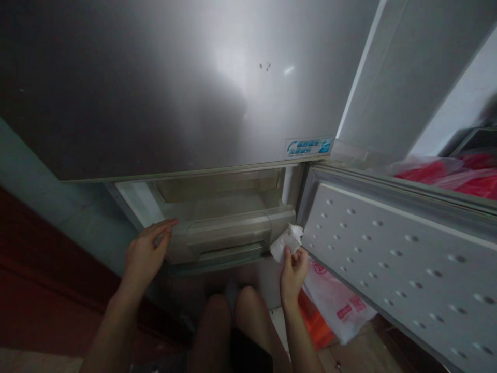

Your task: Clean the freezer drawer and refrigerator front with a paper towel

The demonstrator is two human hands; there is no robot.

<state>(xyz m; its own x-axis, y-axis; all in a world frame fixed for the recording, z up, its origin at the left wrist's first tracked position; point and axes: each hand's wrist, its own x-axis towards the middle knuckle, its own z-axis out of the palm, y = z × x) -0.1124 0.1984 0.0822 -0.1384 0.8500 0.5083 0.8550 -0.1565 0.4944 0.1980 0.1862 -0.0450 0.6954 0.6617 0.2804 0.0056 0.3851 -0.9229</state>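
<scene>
A freezer drawer [229,233] of pale plastic stands partly pulled out below the upper fridge door. At its left front corner is my left hand [149,251], fingers stretched out over the rim; nothing shows in them, and whether they press on the plastic is hard to see. My right hand [294,272] pinches a crumpled white tissue [286,242] between thumb and fingers. The tissue lies against or just in front of the drawer's right end. Inside the drawer a pale bottom [221,203] shows, with its back partly shaded.
The open lower door [388,254], with a dimpled inner panel, swings out on the right. Above is the shut steel upper door [174,93]. A white plastic bag [341,305] and an orange bag [316,321] lie under the open door. Red bags [458,173] sit behind it.
</scene>
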